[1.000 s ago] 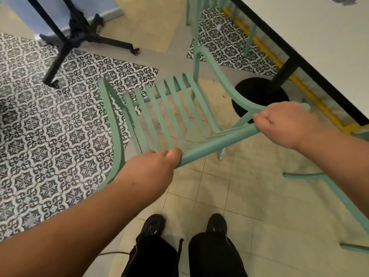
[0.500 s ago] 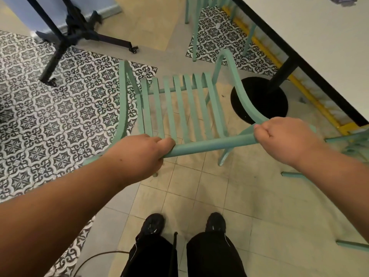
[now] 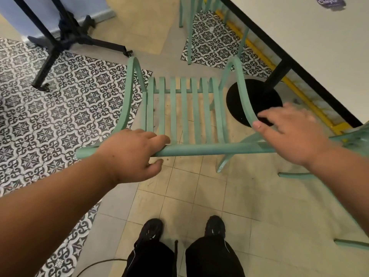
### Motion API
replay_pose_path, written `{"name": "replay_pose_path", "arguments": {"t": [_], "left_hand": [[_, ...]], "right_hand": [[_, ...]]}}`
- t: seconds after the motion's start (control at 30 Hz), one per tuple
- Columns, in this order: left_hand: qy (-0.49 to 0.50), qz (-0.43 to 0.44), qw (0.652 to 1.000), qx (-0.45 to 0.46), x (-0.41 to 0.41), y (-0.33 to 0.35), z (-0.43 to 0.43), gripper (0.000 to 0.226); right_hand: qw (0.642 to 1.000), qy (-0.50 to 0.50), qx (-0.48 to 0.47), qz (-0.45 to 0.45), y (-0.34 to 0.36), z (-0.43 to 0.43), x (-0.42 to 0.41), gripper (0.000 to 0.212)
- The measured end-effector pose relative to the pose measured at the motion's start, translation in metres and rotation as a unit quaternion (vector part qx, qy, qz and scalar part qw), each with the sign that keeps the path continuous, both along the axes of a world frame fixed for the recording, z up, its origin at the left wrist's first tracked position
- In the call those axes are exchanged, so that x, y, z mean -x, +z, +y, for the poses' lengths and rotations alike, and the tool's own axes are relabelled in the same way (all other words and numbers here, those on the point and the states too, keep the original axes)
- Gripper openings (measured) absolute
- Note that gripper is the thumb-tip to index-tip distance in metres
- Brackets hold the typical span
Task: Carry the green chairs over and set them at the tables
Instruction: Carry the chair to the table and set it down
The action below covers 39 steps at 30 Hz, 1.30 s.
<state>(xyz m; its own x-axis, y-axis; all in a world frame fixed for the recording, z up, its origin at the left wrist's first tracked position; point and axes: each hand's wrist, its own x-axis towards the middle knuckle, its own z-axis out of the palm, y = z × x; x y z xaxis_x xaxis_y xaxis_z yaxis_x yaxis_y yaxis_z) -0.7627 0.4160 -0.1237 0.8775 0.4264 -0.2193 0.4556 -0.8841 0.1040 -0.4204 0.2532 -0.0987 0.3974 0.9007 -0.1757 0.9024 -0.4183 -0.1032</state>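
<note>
A green slatted chair (image 3: 185, 108) stands upright on the floor in front of me, its seat facing away and its right armrest close to the table's black round base (image 3: 253, 98). My left hand (image 3: 131, 154) lies curled over the left part of the chair's top rail (image 3: 209, 149), thumb loose beneath it. My right hand (image 3: 291, 134) hovers at the rail's right end with fingers spread, gripping nothing. The white table top (image 3: 319, 47) runs along the right.
A second green chair (image 3: 355, 136) stands at the right edge, its legs (image 3: 295, 174) near my right arm. Another green chair (image 3: 189, 27) stands at the top by the table. A black cross-foot stand (image 3: 60, 37) occupies the far left. A cable (image 3: 95, 264) lies by my feet.
The chair swung round from tilted to square and came down beside the table base. My right hand let go of the rail and opened; my left grip loosened.
</note>
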Motion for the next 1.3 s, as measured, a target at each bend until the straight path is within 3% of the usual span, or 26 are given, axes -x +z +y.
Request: {"name": "replay_pose_path", "arguments": {"t": [0.1,0.17,0.27,0.5,0.77,0.93,1.13,1.3], "left_hand": [[0.206,-0.03,0.977,-0.048,0.001,-0.003,-0.005,0.074],[0.309,0.032,0.949,-0.047,-0.003,-0.006,-0.006,0.091],[0.287,0.041,0.956,-0.042,-0.004,-0.013,-0.002,0.099],[0.265,0.028,0.963,-0.046,-0.002,-0.015,0.005,0.093],[0.218,0.064,0.973,-0.035,0.009,-0.006,0.026,0.092],[0.173,0.05,0.982,-0.056,0.013,-0.006,0.038,0.083],[0.13,0.038,0.989,-0.064,0.018,-0.005,0.055,0.075],[0.099,0.054,0.992,-0.064,0.019,-0.001,0.073,0.073]], "right_hand": [[0.993,-0.047,0.078,0.077,-0.003,0.008,-0.019,0.112],[0.979,-0.041,0.169,0.109,-0.012,0.008,-0.018,0.117],[0.973,-0.022,0.213,0.081,-0.021,0.009,-0.013,0.111],[0.976,-0.012,0.218,0.017,-0.019,0.007,-0.005,0.105],[0.975,-0.035,0.184,0.119,-0.017,-0.022,0.031,0.112],[0.987,0.029,0.139,0.071,-0.014,-0.042,0.055,0.089],[0.992,0.021,0.112,0.048,-0.017,-0.049,0.077,0.088],[0.989,-0.016,0.119,0.088,-0.017,-0.054,0.099,0.081]]}}
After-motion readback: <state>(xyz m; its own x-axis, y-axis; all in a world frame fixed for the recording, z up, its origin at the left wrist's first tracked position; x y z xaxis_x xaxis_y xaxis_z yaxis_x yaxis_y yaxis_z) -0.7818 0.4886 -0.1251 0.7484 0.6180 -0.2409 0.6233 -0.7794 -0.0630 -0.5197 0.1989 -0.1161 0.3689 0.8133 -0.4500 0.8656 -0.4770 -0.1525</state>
